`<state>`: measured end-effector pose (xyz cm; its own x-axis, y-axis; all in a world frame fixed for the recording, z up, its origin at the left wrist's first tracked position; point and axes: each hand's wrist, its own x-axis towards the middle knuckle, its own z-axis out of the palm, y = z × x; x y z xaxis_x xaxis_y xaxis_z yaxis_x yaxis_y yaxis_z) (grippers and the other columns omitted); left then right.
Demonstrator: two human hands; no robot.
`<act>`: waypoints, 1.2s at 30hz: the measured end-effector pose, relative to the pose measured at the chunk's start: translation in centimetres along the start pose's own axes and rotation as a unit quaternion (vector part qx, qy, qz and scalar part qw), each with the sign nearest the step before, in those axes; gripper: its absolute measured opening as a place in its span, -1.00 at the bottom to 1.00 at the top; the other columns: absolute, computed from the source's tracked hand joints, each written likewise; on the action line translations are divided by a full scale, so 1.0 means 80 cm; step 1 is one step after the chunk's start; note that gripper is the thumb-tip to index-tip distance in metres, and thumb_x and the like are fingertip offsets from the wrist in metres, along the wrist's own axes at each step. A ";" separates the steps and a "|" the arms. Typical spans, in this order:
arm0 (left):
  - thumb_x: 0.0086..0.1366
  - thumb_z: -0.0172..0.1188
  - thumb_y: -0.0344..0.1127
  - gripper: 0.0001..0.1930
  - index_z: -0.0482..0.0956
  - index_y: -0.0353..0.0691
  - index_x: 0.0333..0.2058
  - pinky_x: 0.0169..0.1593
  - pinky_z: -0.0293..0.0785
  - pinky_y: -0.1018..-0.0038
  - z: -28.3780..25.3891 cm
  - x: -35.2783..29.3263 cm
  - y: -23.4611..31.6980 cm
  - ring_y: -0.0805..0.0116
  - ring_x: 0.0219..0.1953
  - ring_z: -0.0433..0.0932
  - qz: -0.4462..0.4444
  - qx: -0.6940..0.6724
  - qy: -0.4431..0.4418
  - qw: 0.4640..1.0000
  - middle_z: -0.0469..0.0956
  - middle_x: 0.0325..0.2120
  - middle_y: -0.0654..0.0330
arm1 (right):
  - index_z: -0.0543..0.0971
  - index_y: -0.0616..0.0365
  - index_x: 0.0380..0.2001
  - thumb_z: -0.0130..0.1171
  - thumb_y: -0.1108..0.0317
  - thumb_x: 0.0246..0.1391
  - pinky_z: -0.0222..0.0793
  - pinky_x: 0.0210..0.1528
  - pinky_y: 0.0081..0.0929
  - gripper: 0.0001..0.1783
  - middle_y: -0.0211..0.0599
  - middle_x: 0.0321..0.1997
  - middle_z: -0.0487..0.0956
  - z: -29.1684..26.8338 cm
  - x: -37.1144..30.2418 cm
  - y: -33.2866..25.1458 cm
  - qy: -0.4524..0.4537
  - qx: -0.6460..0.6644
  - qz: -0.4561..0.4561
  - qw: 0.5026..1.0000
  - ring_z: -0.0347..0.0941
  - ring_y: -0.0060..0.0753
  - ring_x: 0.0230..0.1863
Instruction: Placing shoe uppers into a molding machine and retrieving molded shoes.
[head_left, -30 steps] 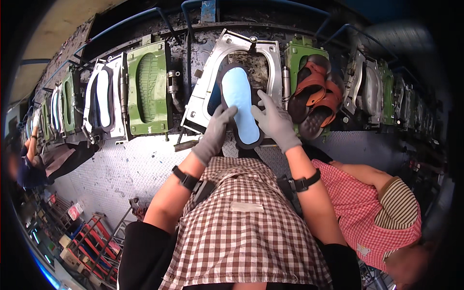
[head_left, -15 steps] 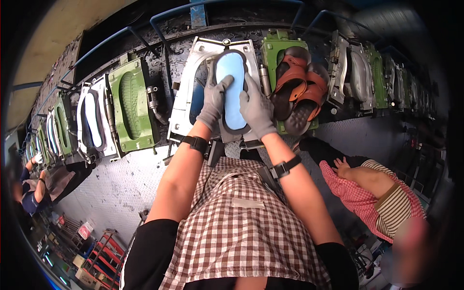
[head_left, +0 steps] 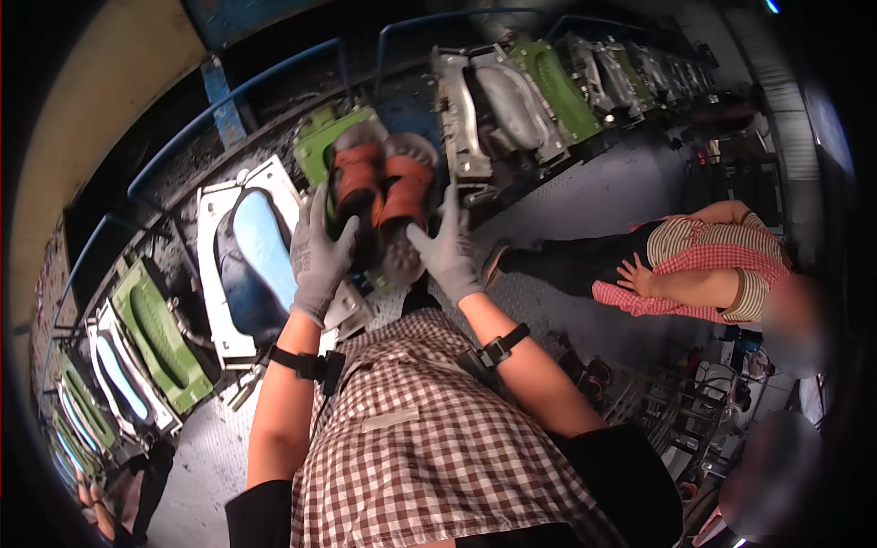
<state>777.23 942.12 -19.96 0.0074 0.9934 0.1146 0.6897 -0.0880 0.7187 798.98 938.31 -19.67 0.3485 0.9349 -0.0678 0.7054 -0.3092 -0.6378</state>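
Note:
A pair of orange-brown strapped sandals [head_left: 405,195] with dark soles rests on a green mould [head_left: 315,146] in front of me. My left hand [head_left: 320,260], in a grey glove, is at their left side, fingers spread upward. On their right side my right hand [head_left: 449,254], gloved the same, has its fingers apart and its thumb close to the nearer sandal. Whether either hand touches them is hard to tell. Left of my left hand, a light blue insole piece [head_left: 261,233] lies in a silver mould frame [head_left: 212,247].
More green moulds [head_left: 160,333] and silver moulds [head_left: 512,100] line the bench on both sides. Blue rails [head_left: 274,75] run behind them. At right stands a person in a striped top and red checked apron [head_left: 676,265]; another person's arms [head_left: 99,507] show at lower left.
My hands have left the blue insole piece in the silver mould and moved right to either side of the sandals. My view has turned right, so the bench has shifted left.

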 end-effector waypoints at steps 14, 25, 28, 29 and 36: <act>0.41 0.15 -0.43 -0.71 0.54 -0.30 0.08 -0.18 0.50 0.58 0.236 0.165 0.269 0.60 -0.27 0.53 -0.174 -0.445 -0.008 0.878 0.62 -0.24 0.32 | 0.24 0.16 0.43 0.37 0.17 0.17 0.50 0.06 -0.28 -0.15 -0.06 0.06 0.53 -0.308 0.339 0.209 0.237 -0.026 -0.199 0.951 0.52 -0.09 0.05; 0.41 0.13 0.12 -0.39 0.51 -0.36 0.12 0.03 0.46 0.37 0.458 0.263 0.272 0.29 -0.05 0.52 -0.276 -0.390 0.031 0.878 0.59 -0.08 0.10 | 0.48 0.18 0.22 0.26 0.17 0.26 0.26 -0.61 -0.67 -0.47 -0.47 -0.28 0.60 -0.287 0.350 0.296 -0.131 0.403 0.178 0.888 0.45 -0.61 -0.61; 0.44 0.08 0.21 -0.39 0.60 -0.31 0.02 -0.01 0.47 0.43 0.494 0.286 0.232 0.43 -0.16 0.53 -0.249 -0.572 0.026 0.781 0.61 -0.18 0.20 | 0.62 0.28 -0.01 0.28 0.29 0.26 0.30 -0.59 -0.62 -0.66 -0.46 -0.30 0.62 -0.301 0.392 0.260 -0.111 0.412 0.151 0.892 0.46 -0.70 -0.51; 0.46 0.07 0.19 -0.41 0.60 -0.31 0.02 0.00 0.48 0.43 0.494 0.284 0.244 0.42 -0.16 0.54 -0.272 -0.557 0.024 0.784 0.61 -0.16 0.20 | 0.66 0.25 -0.07 0.29 0.29 0.25 0.35 -0.51 -0.62 -0.72 -0.49 -0.29 0.61 -0.294 0.417 0.272 -0.081 0.388 0.096 0.913 0.46 -0.71 -0.49; 0.50 0.04 0.05 -0.50 0.52 -0.29 0.10 0.04 0.49 0.46 0.468 0.243 0.257 0.41 -0.12 0.54 -0.285 -0.591 -0.010 0.755 0.60 -0.14 0.20 | 0.63 -0.05 0.14 0.28 0.32 0.19 0.49 -0.03 -0.23 -0.58 -0.10 -0.10 0.62 -0.215 0.492 0.228 -0.079 0.081 -0.283 0.953 0.60 -0.02 -0.06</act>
<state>818.67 962.40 -28.66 -0.0283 0.8947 -0.4457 -0.5421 0.3609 0.7588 836.20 966.48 -20.80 -0.1645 0.9626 0.2155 0.6433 0.2703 -0.7164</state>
